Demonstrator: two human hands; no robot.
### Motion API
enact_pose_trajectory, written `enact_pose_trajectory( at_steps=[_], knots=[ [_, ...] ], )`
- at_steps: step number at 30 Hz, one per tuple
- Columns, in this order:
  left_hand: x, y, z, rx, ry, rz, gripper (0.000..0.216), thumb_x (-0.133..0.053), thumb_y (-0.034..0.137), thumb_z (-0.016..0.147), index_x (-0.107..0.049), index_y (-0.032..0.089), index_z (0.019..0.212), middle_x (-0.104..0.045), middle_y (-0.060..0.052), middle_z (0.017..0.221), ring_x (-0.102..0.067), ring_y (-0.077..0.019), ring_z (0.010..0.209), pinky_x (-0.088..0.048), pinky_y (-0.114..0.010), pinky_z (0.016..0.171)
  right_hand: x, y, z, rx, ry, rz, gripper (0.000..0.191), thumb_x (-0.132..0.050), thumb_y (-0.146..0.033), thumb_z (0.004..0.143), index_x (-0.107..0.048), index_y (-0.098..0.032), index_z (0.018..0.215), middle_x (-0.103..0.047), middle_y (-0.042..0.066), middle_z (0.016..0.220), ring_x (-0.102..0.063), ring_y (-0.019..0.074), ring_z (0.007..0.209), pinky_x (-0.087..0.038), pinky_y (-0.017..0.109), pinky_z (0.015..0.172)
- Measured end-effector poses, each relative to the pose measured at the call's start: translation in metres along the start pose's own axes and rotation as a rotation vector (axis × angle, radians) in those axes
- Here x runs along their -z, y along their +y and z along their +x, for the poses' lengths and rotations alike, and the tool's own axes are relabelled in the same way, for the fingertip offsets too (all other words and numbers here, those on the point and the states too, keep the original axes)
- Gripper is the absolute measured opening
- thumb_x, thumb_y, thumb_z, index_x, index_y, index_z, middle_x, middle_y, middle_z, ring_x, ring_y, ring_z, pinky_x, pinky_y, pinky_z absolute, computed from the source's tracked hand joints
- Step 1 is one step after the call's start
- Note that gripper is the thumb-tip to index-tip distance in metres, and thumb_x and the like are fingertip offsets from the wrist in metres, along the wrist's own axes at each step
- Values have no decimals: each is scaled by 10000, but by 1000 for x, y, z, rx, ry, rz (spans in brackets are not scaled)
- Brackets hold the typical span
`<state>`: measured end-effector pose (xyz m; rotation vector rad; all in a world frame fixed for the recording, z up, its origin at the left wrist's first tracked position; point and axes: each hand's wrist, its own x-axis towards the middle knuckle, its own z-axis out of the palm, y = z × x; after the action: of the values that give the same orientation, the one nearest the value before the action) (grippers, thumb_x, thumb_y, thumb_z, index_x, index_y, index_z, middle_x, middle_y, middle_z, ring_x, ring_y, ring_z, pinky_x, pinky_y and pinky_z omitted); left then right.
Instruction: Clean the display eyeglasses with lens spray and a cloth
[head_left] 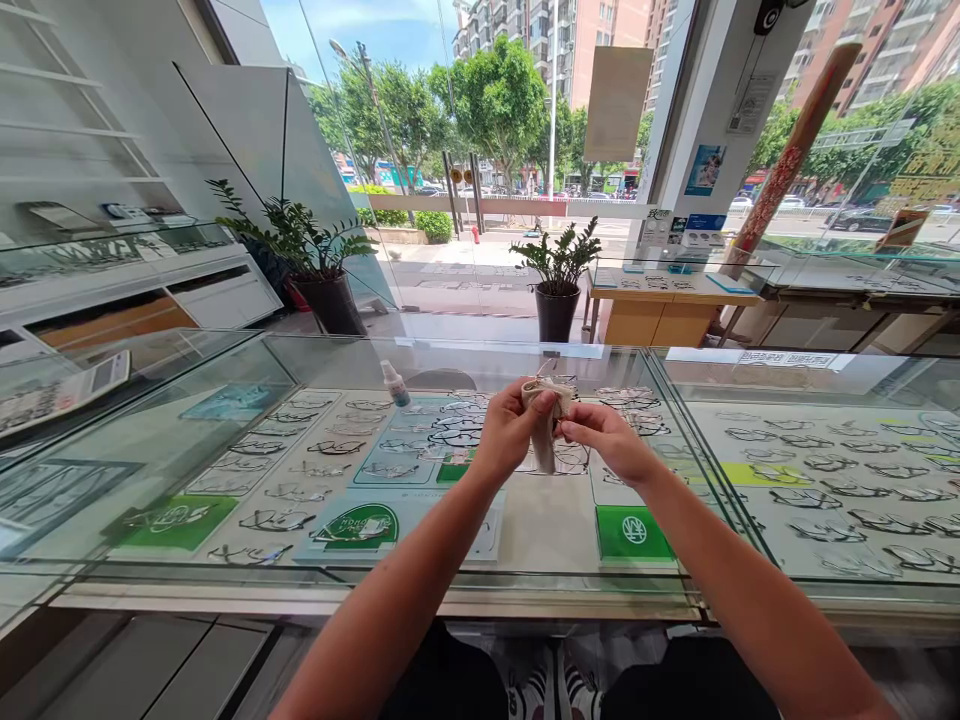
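While both hands are meeting at the centre of the frame, a beige cloth [544,452] is hanging bunched between them. The left hand [508,432] is pinching its top and the right hand [609,438] is gripping its side, probably keeping the fabric wrapped around something thin. Beneath them the glass counter [375,598] is displaying spectacles [277,520], and a spray bottle [394,384] is standing just left.

Daylight came through tall glass windows [405,130] across the top, showing green street trees [495,95] and pink apartment blocks [600,30]. A dark-potted leafy plant [559,262] stood at centre, with a bushier potted plant [304,240] to its left. White wall shelves [67,130] filled the upper left, and a long glass display counter [375,587] spanned the bottom.
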<state>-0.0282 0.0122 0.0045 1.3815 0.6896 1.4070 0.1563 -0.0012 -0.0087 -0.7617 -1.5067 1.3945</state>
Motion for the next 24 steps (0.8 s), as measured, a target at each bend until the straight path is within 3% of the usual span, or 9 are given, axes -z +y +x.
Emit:
enact_pose_trajectory(
  at_steps=[8, 24],
  knots=[
    [10, -5, 4, -18, -73, 49, 451, -727, 619, 949, -712, 172, 885, -621, -13, 756, -524, -147, 701, -400, -268, 656, 3, -7, -2, 23, -2, -26, 303, -823, -505, 883, -748, -213, 848, -703, 34, 889, -594, 201, 871, -459, 380, 876],
    [7, 3, 2, 52, -140, -86, 366, -920, 412, 811, -757, 170, 1032, -743, -34, 880, -663, -154, 768, -549, -264, 737, 5, -7, -1, 23, 35, 42, 285, -844, -485, 852, -747, -218, 860, -693, 28, 879, -576, 200, 878, -450, 366, 866]
  ],
)
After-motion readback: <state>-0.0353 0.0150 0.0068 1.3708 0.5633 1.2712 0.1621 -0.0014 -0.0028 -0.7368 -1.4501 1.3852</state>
